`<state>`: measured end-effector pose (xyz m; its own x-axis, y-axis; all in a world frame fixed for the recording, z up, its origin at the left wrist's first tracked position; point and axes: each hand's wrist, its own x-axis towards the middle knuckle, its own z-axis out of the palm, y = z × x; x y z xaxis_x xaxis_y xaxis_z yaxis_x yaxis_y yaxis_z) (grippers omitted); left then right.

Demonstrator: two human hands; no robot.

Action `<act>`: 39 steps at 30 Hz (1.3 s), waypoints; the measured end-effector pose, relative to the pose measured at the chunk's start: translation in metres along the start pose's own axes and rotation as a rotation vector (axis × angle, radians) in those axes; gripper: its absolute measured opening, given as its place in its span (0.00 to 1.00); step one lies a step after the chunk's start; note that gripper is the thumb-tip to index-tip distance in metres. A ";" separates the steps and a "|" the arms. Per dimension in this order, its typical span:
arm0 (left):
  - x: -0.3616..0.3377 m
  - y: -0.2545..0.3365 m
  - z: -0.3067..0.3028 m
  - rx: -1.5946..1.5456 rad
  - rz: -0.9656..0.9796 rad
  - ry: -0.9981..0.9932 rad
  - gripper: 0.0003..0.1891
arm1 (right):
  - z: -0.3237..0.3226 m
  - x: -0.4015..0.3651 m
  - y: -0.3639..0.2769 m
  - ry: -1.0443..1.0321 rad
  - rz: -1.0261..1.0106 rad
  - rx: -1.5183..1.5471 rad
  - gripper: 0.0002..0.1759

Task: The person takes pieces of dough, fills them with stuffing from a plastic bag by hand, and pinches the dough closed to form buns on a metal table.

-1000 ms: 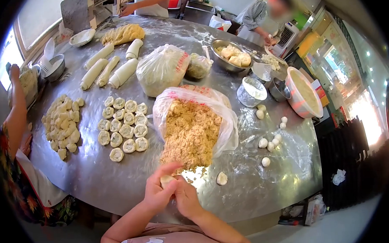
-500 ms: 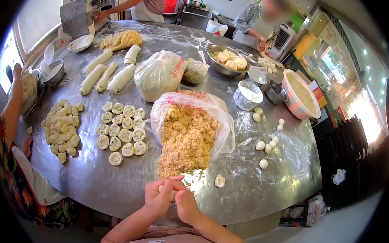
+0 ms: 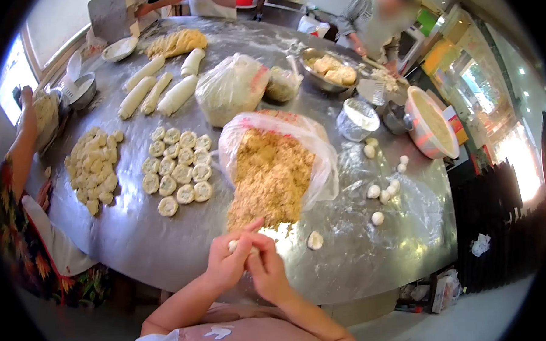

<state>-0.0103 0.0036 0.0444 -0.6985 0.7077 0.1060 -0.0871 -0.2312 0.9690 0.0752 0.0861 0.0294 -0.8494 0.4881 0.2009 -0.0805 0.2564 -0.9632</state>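
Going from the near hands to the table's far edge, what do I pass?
Left hand and right hand pinching a small pale dough piece → open plastic bag of brown crumbly filling → knotted clear plastic bag → yellowish crumbly dough heap.

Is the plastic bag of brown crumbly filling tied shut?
No, the plastic bag lies open, its brown filling spilling onto the table near the left hand and right hand pinching a dough piece.

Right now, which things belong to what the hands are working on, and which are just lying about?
In use: left hand and right hand pinching the dough piece; open filling bag just ahead; loose dough lump beside them.
Lying about: dough logs; tied bag; metal bowl of dough; striped basin.
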 end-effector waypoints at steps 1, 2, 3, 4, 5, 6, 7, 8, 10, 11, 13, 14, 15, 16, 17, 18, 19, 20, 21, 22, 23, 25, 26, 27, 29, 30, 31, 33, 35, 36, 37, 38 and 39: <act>0.003 -0.009 -0.005 0.011 0.134 -0.085 0.25 | -0.006 0.000 0.000 -0.027 0.160 0.058 0.25; -0.003 -0.007 -0.003 -0.263 0.011 -0.064 0.27 | -0.011 0.003 -0.008 -0.060 0.301 0.323 0.28; -0.001 0.000 0.001 -0.270 -0.087 -0.041 0.27 | -0.019 0.005 -0.005 -0.132 0.370 0.400 0.30; 0.001 0.006 0.004 -0.279 -0.185 -0.017 0.28 | -0.024 0.002 0.000 -0.201 0.442 0.479 0.31; 0.003 0.012 0.008 -0.291 -0.283 0.009 0.30 | -0.023 -0.002 0.003 -0.219 0.439 0.502 0.32; 0.000 0.015 0.005 -0.223 -0.340 -0.035 0.28 | -0.022 -0.003 0.005 -0.236 0.429 0.523 0.33; -0.003 0.018 0.002 -0.153 -0.394 -0.083 0.27 | -0.019 -0.005 0.007 -0.250 0.416 0.538 0.33; -0.003 -0.001 -0.001 -0.186 -0.322 -0.061 0.25 | -0.012 -0.004 0.007 -0.173 0.275 0.419 0.33; -0.003 -0.014 -0.003 -0.198 -0.200 -0.026 0.24 | -0.001 -0.002 0.006 -0.066 0.130 0.234 0.33; -0.003 -0.015 -0.003 -0.180 -0.157 -0.012 0.23 | 0.002 -0.001 0.005 -0.039 0.132 0.171 0.33; -0.003 -0.009 -0.001 -0.293 -0.163 0.031 0.24 | -0.007 0.001 0.001 -0.066 0.234 0.185 0.34; -0.004 -0.002 0.002 -0.427 -0.211 0.070 0.25 | -0.016 0.003 -0.001 -0.120 0.331 0.261 0.34; 0.001 0.005 0.010 -0.554 -0.194 0.144 0.25 | -0.020 0.005 0.001 -0.138 0.394 0.444 0.36; 0.001 -0.002 0.006 -0.507 -0.249 0.106 0.24 | -0.019 0.006 0.000 -0.143 0.414 0.445 0.35; 0.001 -0.008 0.002 -0.459 -0.302 0.064 0.22 | -0.015 0.006 -0.002 -0.147 0.432 0.448 0.34; 0.002 -0.012 -0.002 -0.409 -0.352 0.019 0.21 | -0.012 0.006 -0.003 -0.153 0.451 0.450 0.33; 0.003 -0.014 -0.001 -0.265 -0.306 -0.043 0.20 | -0.010 0.000 0.010 -0.151 0.420 0.435 0.35; 0.001 -0.012 -0.002 -0.203 -0.405 -0.038 0.20 | -0.009 0.000 0.012 -0.174 0.388 0.363 0.33; 0.002 -0.001 -0.001 -0.143 -0.503 -0.038 0.20 | -0.008 0.001 0.011 -0.187 0.355 0.286 0.31; 0.000 -0.008 -0.002 -0.127 -0.434 -0.008 0.20 | -0.009 0.001 0.011 -0.189 0.322 0.201 0.29; -0.005 -0.023 -0.002 -0.117 -0.364 0.008 0.20 | -0.009 -0.001 0.020 -0.163 0.319 0.235 0.24; -0.002 -0.024 0.001 -0.195 -0.198 0.044 0.19 | -0.022 0.001 0.020 -0.149 0.440 0.343 0.20; -0.001 -0.015 -0.003 -0.143 -0.163 0.122 0.19 | -0.031 0.006 0.016 -0.144 0.525 0.402 0.18; -0.001 -0.005 -0.007 -0.087 -0.133 0.200 0.20 | -0.042 0.010 0.016 -0.033 0.522 0.394 0.18; -0.003 -0.023 -0.038 0.258 -0.032 0.449 0.23 | -0.073 0.019 0.038 0.184 0.478 0.422 0.20; -0.003 -0.042 -0.058 0.406 0.093 0.577 0.24 | -0.096 0.026 0.049 0.286 0.483 0.450 0.21; -0.003 -0.044 -0.077 0.614 0.083 0.668 0.25 | -0.119 0.037 0.048 0.431 0.503 0.586 0.22; -0.006 -0.047 -0.110 0.921 0.018 0.779 0.25 | -0.169 0.053 0.056 0.593 0.377 0.616 0.27; -0.006 -0.058 -0.132 1.112 -0.085 0.821 0.25 | -0.210 0.067 0.056 0.611 0.214 0.641 0.34; -0.007 -0.063 -0.138 1.182 -0.125 0.795 0.26 | -0.222 0.072 0.054 0.696 0.185 0.600 0.37; -0.007 -0.069 -0.143 1.252 -0.165 0.770 0.26 | -0.226 0.073 0.052 0.753 0.179 0.558 0.35; -0.006 -0.073 -0.144 1.321 -0.208 0.747 0.26 | -0.229 0.074 0.050 0.808 0.176 0.515 0.34; -0.003 -0.075 -0.141 1.348 -0.149 0.786 0.24 | -0.226 0.072 0.050 0.743 0.218 0.469 0.33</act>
<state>-0.1020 -0.0750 -0.0600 -0.9603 0.0572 0.2731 0.1883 0.8550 0.4833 0.1276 0.3223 0.0361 -0.3279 0.9407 -0.0874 -0.2998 -0.1913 -0.9346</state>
